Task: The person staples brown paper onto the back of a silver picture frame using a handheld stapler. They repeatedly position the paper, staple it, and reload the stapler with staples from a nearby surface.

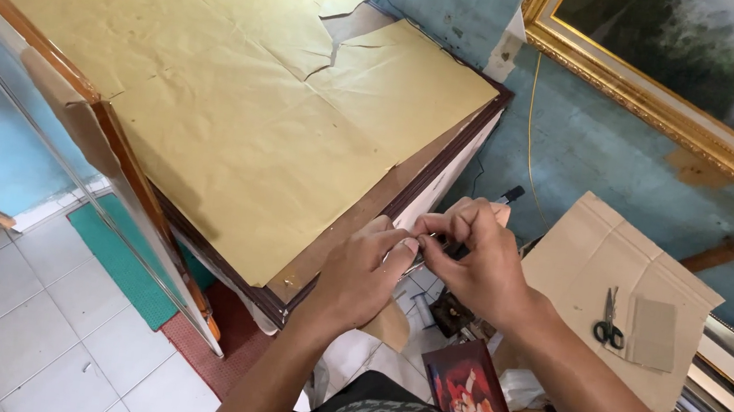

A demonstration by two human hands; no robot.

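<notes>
Head view. Two hands are counted, both the person's own. One large dark-brown picture frame (444,164) is seen lying back-up, its back covered by torn yellow-brown backing paper (242,102); this frame is taken as landmark.

Left hand (366,274) and right hand (475,258) are met just off the frame's near right edge, fingertips touching. One small thin metallic object (429,251) is pinched between them: the left hand is closed on it with thumb and forefinger, the right hand is clenched over its other end. The object's kind cannot be told; most of it is hidden by the fingers. It is held just beside the frame's edge, not seen to touch it.

Right of the frame, one sheet of cardboard (598,258) is noted, with one pair of black-handled scissors (609,324) lying on it. One gilt-framed painting (672,74) is leaned on the blue wall beyond. One small red picture (470,394) is seen below the hands.
</notes>
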